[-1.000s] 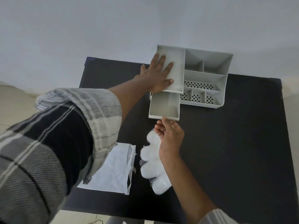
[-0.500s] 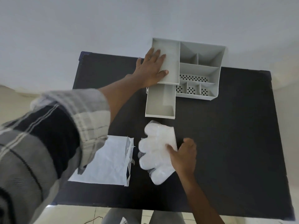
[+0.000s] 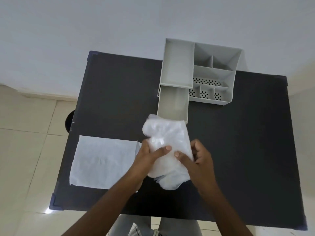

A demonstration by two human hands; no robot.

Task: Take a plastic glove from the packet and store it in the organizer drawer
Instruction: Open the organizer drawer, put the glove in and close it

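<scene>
A translucent white plastic glove (image 3: 167, 143) is held above the black table (image 3: 238, 150), just in front of the organizer's pulled-out drawer (image 3: 173, 104). My left hand (image 3: 148, 157) grips its left side with the thumb on top. My right hand (image 3: 196, 157) grips its right side in the same way. The glove's upper end overlaps the drawer's front edge. The grey organizer (image 3: 213, 74) stands at the table's far edge. The white packet (image 3: 102, 160) lies flat on the table at the left.
The organizer has several open compartments, some with perforated bottoms. The table's near edge is below my forearms, with tiled floor (image 3: 25, 133) to the left. A white wall is behind the organizer.
My left hand left the top of the organizer and came back to the glove. Both hands now hold the glove, lifted and bunched closer to the drawer.
</scene>
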